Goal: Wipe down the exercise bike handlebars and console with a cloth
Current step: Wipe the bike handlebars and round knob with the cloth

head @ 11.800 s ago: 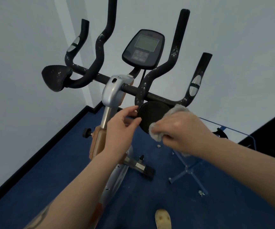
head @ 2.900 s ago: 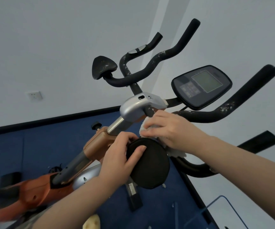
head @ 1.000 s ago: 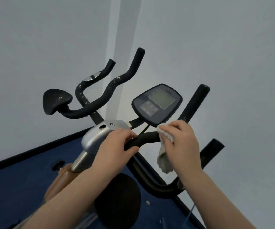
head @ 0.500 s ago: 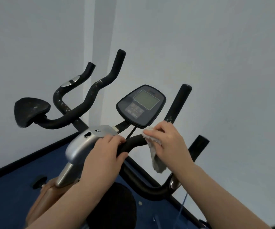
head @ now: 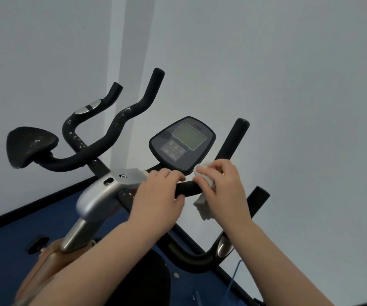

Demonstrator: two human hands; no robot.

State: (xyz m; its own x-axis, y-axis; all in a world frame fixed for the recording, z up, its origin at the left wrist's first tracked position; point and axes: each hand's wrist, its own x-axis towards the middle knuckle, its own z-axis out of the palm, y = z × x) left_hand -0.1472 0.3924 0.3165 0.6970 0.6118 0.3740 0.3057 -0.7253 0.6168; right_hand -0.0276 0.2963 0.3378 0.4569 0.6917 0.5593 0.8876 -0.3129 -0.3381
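The bike's black handlebars point(head: 120, 127) rise ahead of me, the left bars flecked with white marks. A dark console point(head: 182, 143) with a grey screen sits tilted at the centre. My left hand point(head: 158, 195) grips the black crossbar point(head: 188, 187) just right of the silver stem housing point(head: 103, 191). My right hand point(head: 224, 188) holds a white cloth point(head: 204, 202) wrapped against the same bar, right below the console's lower edge. Part of the cloth hangs down below the bar.
A black elbow pad point(head: 29, 146) sticks out at the left, and another dark pad point(head: 147, 281) lies under my forearms. White walls meet in a corner behind the bike. Blue floor point(head: 6, 250) with a black skirting runs below.
Over the last second both hands stay close together on the crossbar near the console. The cloth hand has shifted slightly along the bar, and my view has swung sideways.
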